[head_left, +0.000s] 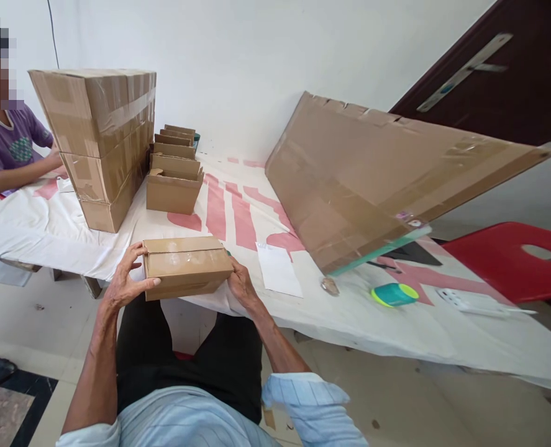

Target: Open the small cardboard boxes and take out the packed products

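Observation:
A closed brown cardboard box (pixel 186 267) sits at the front edge of the table, between both my hands. My left hand (pixel 128 276) grips its left end, thumb along the near side and fingers up the end and top. At the opposite end, my right hand (pixel 242 282) holds the right side; some of its fingers are hidden behind the box. A seam with shiny clear tape runs across the box top. Just right of it lies a white sheet of paper (pixel 279 270).
Stacked taped cartons (pixel 112 124) stand at the left, with a row of open boxes (pixel 173 192) beside them. A big cardboard sheet (pixel 350 180) leans at the right. Nearby are a tape roll (pixel 330 285), a teal cup (pixel 394 294) and a power strip (pixel 471 301). Another person (pixel 14 143) sits far left.

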Demonstrator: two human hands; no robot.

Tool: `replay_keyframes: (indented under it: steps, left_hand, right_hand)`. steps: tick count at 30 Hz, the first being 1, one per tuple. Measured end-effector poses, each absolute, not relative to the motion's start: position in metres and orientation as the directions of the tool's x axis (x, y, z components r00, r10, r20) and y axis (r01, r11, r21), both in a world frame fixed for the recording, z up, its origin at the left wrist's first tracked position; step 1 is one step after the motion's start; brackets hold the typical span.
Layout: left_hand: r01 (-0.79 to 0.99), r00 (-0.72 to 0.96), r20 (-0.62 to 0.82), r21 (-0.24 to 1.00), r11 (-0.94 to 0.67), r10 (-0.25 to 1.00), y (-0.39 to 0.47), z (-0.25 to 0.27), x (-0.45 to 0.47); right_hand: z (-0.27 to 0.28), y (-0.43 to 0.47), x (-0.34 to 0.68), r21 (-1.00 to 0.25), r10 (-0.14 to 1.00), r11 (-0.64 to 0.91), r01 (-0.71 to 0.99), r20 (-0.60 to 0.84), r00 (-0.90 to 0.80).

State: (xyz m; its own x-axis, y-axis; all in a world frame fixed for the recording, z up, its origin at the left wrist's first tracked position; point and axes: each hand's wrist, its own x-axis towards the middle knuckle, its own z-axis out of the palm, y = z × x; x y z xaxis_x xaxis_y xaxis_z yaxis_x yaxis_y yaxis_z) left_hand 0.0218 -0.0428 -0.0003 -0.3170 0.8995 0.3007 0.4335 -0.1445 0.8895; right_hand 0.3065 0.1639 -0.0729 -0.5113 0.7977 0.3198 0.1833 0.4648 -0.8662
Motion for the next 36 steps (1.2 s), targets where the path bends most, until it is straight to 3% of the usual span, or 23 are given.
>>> replay_keyframes:
  steps: [3,6,9,12,18,22,25,29,32,36]
  left_hand:
    - [0.422,-0.333,0.3,0.895,-0.143,0.894,-0.042,-0.002,0.022]
    - [0.369,-0.371,0.296,0.917,-0.153,0.88,-0.039,-0.003,0.023]
    - [0.319,-0.421,0.278,0.936,-0.146,0.863,-0.036,-0.002,0.027]
    - [0.304,-0.439,0.269,0.942,-0.14,0.857,-0.035,0.0,0.03]
    - [0.293,-0.434,0.263,0.946,-0.141,0.862,-0.037,0.003,0.034]
    - [0.301,-0.442,0.267,0.943,-0.139,0.856,-0.037,0.002,0.034]
    - [0.312,-0.437,0.276,0.939,-0.143,0.856,-0.037,0.001,0.034]
    - [0.325,-0.432,0.289,0.934,-0.151,0.854,-0.037,-0.001,0.035]
    - [0.333,-0.434,0.29,0.931,-0.147,0.853,-0.038,-0.001,0.036]
    - [0.32,-0.431,0.278,0.937,-0.142,0.858,-0.04,-0.002,0.038]
  right_hand:
    - [-0.074,0.177,0.324,-0.662,0.779,0.599,0.45,0.353,-0.518]
    - [-0.079,0.186,0.338,-0.414,0.836,0.548,0.727,0.243,-0.492]
    - [-0.085,0.19,0.343,-0.261,0.877,0.481,0.837,0.138,-0.46]
    - [-0.086,0.189,0.34,-0.214,0.88,0.474,0.854,0.109,-0.461]
    - [-0.077,0.187,0.336,-0.289,0.902,0.43,0.855,0.106,-0.418]
    - [-0.053,0.189,0.339,-0.512,0.921,0.386,0.767,0.264,-0.287]
    - [-0.017,0.187,0.338,-0.702,0.909,0.412,0.581,0.365,-0.204]
    - [0.04,0.168,0.326,-0.792,0.837,0.505,0.342,0.355,-0.416]
    - [0.073,0.151,0.309,-0.759,0.708,0.602,0.249,0.363,-0.606]
    - [0.097,0.141,0.289,-0.702,0.579,0.681,0.208,0.342,-0.74]
